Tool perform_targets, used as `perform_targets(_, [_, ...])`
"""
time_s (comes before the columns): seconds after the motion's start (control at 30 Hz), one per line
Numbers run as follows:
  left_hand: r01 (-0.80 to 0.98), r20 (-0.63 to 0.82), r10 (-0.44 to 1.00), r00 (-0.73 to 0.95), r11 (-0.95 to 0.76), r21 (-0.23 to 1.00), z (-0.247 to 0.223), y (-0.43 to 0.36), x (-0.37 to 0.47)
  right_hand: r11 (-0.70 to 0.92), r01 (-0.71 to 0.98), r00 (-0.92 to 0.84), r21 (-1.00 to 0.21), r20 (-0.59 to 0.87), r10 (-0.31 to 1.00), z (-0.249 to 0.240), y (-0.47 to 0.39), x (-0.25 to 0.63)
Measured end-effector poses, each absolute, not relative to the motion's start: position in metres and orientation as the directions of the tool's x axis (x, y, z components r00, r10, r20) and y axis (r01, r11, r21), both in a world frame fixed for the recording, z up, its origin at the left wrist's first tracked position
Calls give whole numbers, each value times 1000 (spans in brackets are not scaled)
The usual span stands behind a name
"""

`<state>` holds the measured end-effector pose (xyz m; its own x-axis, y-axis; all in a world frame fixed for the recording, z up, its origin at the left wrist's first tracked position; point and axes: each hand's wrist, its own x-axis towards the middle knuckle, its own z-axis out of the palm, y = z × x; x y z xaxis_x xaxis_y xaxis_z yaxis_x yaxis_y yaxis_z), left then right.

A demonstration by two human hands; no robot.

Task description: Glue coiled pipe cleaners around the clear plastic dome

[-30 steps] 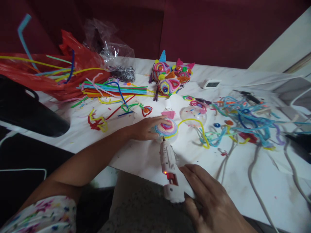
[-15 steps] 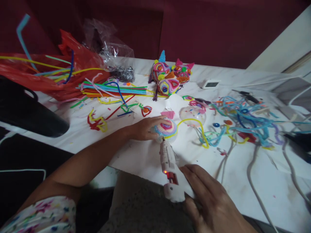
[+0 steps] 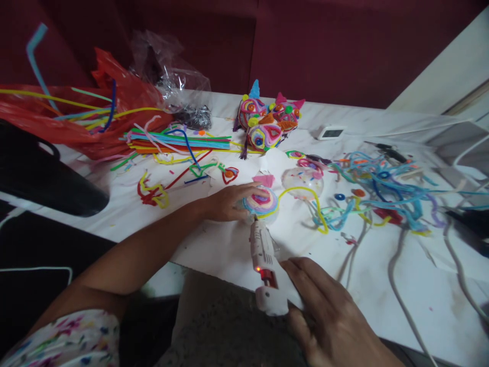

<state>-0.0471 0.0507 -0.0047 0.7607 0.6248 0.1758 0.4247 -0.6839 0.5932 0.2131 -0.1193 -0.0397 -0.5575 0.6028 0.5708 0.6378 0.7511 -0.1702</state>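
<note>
My right hand (image 3: 324, 306) is wrapped round the handle of a white glue gun (image 3: 263, 250) with a lit red light. Its nozzle points away from me, at the near edge of a clear dome (image 3: 272, 218) covered with coiled pipe cleaners in pink, white, purple, blue and yellow. Against the left side of this dome, my left hand (image 3: 227, 201) grips it, fingers lying over the top. A yellow pipe cleaner (image 3: 305, 189) runs along the dome's rim, and its loose end curves off to the right. Whether the nozzle touches the dome I cannot tell.
Behind stand several decorated heads (image 3: 267, 122). A second clear dome (image 3: 302, 182) sits right of the first. Tangled pipe cleaners (image 3: 385, 178) and cables (image 3: 399, 270) lie at right. On the left are a red plastic bag (image 3: 122, 107), straight pipe cleaners (image 3: 183, 142) and a black container (image 3: 46, 168).
The glue gun and my right hand have shifted slightly to the left, with the nozzle moving along the dome's near edge. My left hand and the dome stay in place.
</note>
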Motion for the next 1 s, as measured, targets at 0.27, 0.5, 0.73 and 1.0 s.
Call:
perform_targets(0.27, [430,167,631,758,-675,599,-3,49,-47,748,653,-559,-118,591,582,-39,-119,210])
perform_targets(0.5, [424,167,622,765,-682,596,-3,50,-47,758,645,-579,-93,588,565,-37,-121,214])
perform_targets(0.73, [424,165,620,767,-683,595,-4,50,-48,769,636,-613,-63,564,553,-39,-128,220])
perform_targets(1.0, [425,181,615,768,-700,574,-3,48,-48,727,660,-587,-189,473,657,-57,-142,243])
